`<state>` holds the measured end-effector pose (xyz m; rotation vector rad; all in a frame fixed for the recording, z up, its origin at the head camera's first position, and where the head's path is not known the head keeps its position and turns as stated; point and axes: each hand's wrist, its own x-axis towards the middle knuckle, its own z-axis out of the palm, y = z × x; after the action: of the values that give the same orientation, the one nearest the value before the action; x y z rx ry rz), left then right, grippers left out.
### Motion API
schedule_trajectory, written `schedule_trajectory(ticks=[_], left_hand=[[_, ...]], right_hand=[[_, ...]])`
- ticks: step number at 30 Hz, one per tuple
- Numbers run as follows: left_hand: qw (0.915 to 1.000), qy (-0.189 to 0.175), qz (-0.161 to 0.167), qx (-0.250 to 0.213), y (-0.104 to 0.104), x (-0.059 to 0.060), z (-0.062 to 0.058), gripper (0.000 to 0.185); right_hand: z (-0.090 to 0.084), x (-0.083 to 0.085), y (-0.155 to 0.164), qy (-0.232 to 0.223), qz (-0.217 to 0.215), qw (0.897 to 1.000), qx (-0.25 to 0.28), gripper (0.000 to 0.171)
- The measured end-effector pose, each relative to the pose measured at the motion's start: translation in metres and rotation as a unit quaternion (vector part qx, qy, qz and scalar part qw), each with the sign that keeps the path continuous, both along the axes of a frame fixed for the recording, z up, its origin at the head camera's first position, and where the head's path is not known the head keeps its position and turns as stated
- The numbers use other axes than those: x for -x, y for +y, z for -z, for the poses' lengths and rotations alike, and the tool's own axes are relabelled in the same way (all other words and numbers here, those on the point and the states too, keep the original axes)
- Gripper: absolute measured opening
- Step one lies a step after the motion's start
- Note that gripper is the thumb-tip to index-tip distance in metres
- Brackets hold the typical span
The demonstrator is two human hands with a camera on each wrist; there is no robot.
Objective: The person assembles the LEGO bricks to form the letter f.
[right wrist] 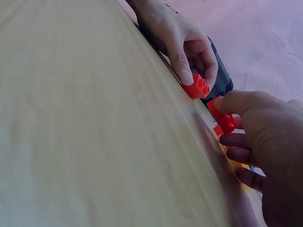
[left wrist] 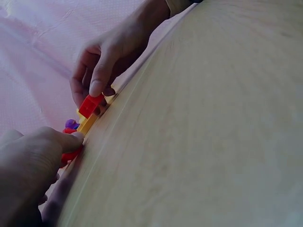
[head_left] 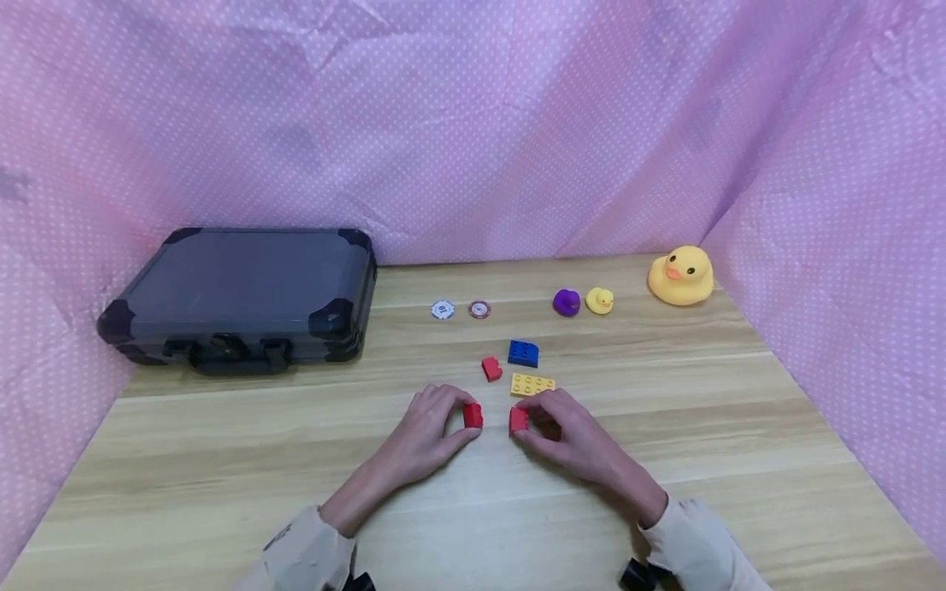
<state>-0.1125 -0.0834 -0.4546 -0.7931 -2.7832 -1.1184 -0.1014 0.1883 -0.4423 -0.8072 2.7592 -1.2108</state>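
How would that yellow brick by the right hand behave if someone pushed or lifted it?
The yellow brick would probably feel stiff, judging by its crisp, straight edges. It lies flat, studs up, so a push would likely slide it along the table rather than tip it. Looking smaller than the right hand, it's probably light.

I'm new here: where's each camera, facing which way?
Head: worn there, facing forward and down at the table; left hand, right hand and sleeves show.
Left wrist: worn there, facing its red brick; left hand nearest, right beyond.
Right wrist: worn there, facing its red brick; right hand nearest, left beyond.
Wrist views share both bricks.
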Motion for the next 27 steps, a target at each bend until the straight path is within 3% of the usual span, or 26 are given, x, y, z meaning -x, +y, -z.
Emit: schedule_trajectory(ticks=[7,14,20,27], left_hand=[[0.9985,-0.051,-0.002,-0.019,-0.003,-0.002,0.002,0.039],[0.997,-0.072,-0.009,-0.026,-0.003,-0.003,0.001,0.036],[0.9974,-0.068,-0.019,-0.017,-0.001,-0.001,0.002,0.034],[0.9978,-0.057,-0.026,-0.02,0.001,0.001,0.001,0.033]], right_hand=[[0.001,-0.004,-0.005,0.006,-0.008,1.0,0.01,0.035],[0.0,-0.004,-0.009,-0.001,-0.009,1.0,0.019,0.038],[0.0,-0.003,-0.013,0.036,-0.012,0.999,0.009,0.037],[-0.002,0.001,-0.022,0.044,-0.016,0.999,0.003,0.039]])
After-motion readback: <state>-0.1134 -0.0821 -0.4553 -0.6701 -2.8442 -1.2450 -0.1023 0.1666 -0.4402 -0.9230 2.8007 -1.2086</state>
